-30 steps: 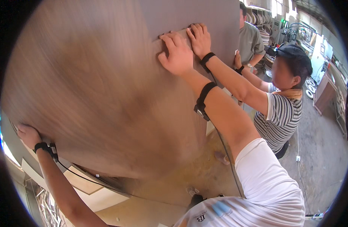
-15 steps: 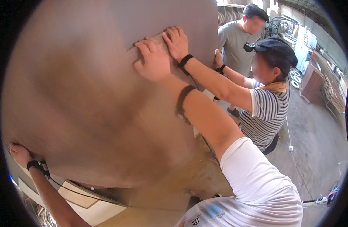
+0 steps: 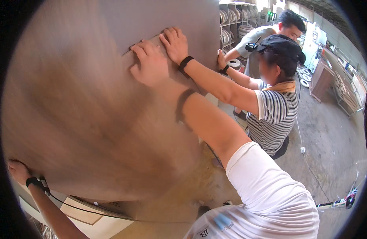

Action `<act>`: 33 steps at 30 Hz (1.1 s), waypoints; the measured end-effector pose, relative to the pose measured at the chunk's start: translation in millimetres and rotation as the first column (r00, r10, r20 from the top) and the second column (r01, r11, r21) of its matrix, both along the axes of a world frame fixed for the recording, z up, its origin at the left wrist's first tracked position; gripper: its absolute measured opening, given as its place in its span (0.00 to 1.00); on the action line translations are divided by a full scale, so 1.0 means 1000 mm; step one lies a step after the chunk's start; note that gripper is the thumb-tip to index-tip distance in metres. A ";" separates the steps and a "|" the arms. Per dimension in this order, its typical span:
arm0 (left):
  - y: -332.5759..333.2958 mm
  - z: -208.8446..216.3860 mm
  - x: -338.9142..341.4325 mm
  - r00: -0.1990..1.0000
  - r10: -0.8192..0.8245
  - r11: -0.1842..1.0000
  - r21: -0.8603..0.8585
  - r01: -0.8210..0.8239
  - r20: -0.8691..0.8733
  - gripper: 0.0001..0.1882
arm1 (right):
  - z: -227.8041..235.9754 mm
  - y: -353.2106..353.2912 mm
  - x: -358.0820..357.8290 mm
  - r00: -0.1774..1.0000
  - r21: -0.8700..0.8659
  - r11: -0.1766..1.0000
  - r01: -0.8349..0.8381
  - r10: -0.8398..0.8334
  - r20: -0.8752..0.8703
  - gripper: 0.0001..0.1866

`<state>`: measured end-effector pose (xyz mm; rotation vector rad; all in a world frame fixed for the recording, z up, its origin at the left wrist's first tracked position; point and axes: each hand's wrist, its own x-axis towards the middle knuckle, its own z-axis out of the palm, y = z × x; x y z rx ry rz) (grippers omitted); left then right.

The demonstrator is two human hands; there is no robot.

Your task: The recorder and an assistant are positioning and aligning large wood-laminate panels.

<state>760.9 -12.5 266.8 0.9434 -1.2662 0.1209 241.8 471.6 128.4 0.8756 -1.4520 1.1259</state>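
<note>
A large brown-grey panel [image 3: 83,99] fills the left and middle of the view, its surface partly smeared by motion. At a short pale edge on its upper part, my right hand [image 3: 149,65] is hooked on with the fingertips curled over. A co-worker's hand [image 3: 175,46] holds the same edge right beside it. Far to the lower left, my left hand [image 3: 19,172] is closed round the panel's outer edge, its fingertips hidden. Both my wrists wear dark bands. The co-worker's other hand [image 3: 222,60] rests against the panel's right edge.
The co-worker in a striped shirt [image 3: 273,119] crouches close on my right; another person [image 3: 253,44] bends over behind. Shelves with rolls [image 3: 233,18] stand at the back. Leaning boards [image 3: 323,81] are at the right. A cable [image 3: 307,167] crosses the concrete floor. Pale boards [image 3: 81,209] lie below the panel.
The co-worker and the hands at the pale edge appear slightly further left. My left hand is a little lower in view. The person behind has leaned over to the right.
</note>
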 end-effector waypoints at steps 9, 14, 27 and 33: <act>-0.043 0.011 0.042 0.972 0.221 0.965 -0.162 -0.207 0.077 0.37 | 0.003 -0.001 0.009 1.000 -0.025 1.000 -0.018 0.017 -0.022 0.26; -0.026 -0.008 0.007 0.945 0.275 0.958 -0.130 -0.254 0.179 0.30 | -0.001 0.009 -0.002 0.994 0.051 0.993 0.103 -0.101 -0.048 0.26; 0.127 0.022 -0.016 0.874 0.356 0.917 0.054 -0.394 0.331 0.25 | 0.004 0.007 -0.045 0.945 0.182 0.950 0.255 -0.204 -0.256 0.30; 0.114 0.020 -0.014 0.996 0.093 0.991 -0.093 -0.092 0.010 0.32 | -0.005 -0.004 -0.059 0.940 0.220 0.922 0.318 -0.276 -0.202 0.32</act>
